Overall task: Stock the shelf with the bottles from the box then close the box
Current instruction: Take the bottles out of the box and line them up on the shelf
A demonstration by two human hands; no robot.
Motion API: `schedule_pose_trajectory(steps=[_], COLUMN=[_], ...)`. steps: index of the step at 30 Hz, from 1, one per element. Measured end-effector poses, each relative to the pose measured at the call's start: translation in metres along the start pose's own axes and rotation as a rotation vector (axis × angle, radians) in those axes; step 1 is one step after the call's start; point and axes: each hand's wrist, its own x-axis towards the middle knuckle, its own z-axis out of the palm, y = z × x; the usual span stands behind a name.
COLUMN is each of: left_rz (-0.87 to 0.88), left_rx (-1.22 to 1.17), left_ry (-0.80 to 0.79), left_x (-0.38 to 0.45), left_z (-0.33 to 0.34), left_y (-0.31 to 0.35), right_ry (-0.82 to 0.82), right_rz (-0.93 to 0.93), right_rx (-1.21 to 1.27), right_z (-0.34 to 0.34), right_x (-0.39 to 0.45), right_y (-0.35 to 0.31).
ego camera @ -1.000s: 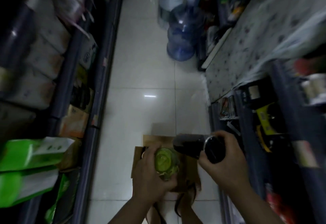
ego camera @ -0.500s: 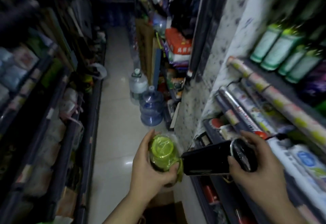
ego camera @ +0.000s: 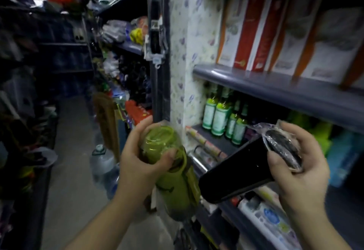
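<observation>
My left hand grips the lid end of a green bottle, which hangs roughly upright in front of the shelf unit. My right hand holds a black bottle by its plastic-wrapped lid end, and the bottle lies tilted with its base pointing down-left toward the green one. Both are raised beside the right-hand shelving. The grey shelf above them carries boxes. The shelf below holds green-labelled bottles. The box is out of view.
Rolled goods and packaged items fill the lower right shelves. Large water jugs stand on the aisle floor ahead. Dark, crowded shelving lines the left side of the narrow aisle.
My view has swung up from the floor and box to the right-hand shelves. Both hands have risen with their bottles, which they still hold.
</observation>
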Motion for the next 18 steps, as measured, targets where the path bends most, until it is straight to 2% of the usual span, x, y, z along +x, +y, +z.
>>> schedule_pose_trajectory(steps=[3, 8, 18], left_rz=[0.09, 0.144, 0.356], left_rx=[-0.03, -0.133, -0.296], left_ry=[-0.029, -0.1, -0.201], left_x=[0.037, 0.086, 0.16], left_z=[0.019, 0.051, 0.114], left_y=[0.019, 0.052, 0.114], right_ry=[0.019, 0.029, 0.287], right_rz=[-0.072, -0.144, -0.402], right_rx=[-0.002, -0.089, -0.244], right_z=[-0.005, -0.008, -0.02], right_x=[0.03, 0.066, 0.13], right_y=[-0.015, -0.043, -0.105])
